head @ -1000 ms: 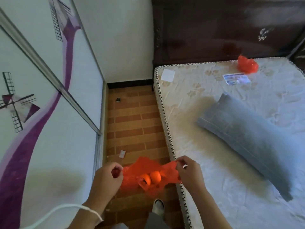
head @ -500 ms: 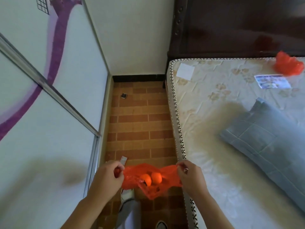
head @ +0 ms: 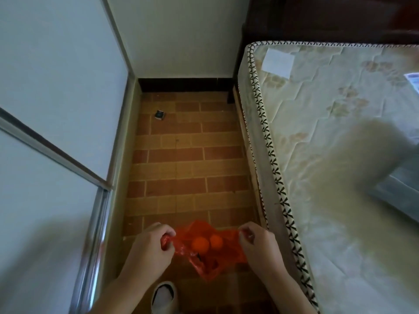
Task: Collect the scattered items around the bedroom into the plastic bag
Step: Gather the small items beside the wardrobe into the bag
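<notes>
Plastic bag [head: 209, 252], red, stretched open between my two hands over the floor.

My left hand [head: 149, 248] pinches one edge and my right hand [head: 257, 243] pinches the other, with two orange balls [head: 200, 244] inside. My white shoe [head: 163, 296] is just below the bag. Farther off, a small dark thing [head: 160, 115] lies on the brick floor [head: 181, 155] near the wall. The bed [head: 328, 132] is on my right, with a white paper [head: 278, 62] near its far corner.

A small dark packet [head: 160, 115] is lying on the brick-patterned floor [head: 181, 168], upper centre. A white paper square [head: 278, 63] is resting on the mattress [head: 340, 177], upper right.
</notes>
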`<state>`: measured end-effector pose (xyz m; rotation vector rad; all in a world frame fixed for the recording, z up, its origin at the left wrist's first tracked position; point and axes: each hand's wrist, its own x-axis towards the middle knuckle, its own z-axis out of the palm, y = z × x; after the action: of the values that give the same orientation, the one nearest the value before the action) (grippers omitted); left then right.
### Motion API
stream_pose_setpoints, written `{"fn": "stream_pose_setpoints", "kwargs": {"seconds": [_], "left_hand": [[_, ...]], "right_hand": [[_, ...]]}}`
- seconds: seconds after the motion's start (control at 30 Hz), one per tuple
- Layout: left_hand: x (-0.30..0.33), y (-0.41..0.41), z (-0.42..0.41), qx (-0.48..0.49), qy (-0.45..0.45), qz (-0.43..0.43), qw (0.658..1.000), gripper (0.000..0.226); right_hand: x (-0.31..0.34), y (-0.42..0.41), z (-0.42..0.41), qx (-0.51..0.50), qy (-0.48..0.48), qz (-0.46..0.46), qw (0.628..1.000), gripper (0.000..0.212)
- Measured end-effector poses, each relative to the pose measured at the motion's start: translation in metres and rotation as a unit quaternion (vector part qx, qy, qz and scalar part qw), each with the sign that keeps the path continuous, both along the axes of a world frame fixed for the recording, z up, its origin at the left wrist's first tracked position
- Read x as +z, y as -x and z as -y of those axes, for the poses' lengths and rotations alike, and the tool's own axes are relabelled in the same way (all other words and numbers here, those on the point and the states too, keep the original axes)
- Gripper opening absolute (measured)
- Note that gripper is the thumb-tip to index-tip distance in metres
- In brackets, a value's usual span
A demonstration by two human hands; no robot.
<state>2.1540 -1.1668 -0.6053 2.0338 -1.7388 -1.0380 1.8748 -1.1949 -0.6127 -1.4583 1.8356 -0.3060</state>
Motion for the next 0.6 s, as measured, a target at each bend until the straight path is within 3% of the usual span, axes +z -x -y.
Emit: {"fn": "stream_pose_setpoints", "kwargs": {"seconds": [0.37,0.5,0.6], "left_hand": [[-0.142,-0.006,0.051,-0.037,0.067,-0.007,0.997,0.018],[-0.187,-0.001,0.075,-0.072,0.098,0.010,0.992,0.015],[-0.222,0.002,0.083,-0.109,0.114,0.025,0.987,0.012]], "right_hand": [[-0.129,-0.018,0.049,0.017,0.018,0.003,1.000,0.009],[-0.174,-0.033,0.068,0.075,0.018,-0.015,0.997,0.015],[-0.211,-0.044,0.070,0.181,0.160,-0.109,0.964,0.018]]}}
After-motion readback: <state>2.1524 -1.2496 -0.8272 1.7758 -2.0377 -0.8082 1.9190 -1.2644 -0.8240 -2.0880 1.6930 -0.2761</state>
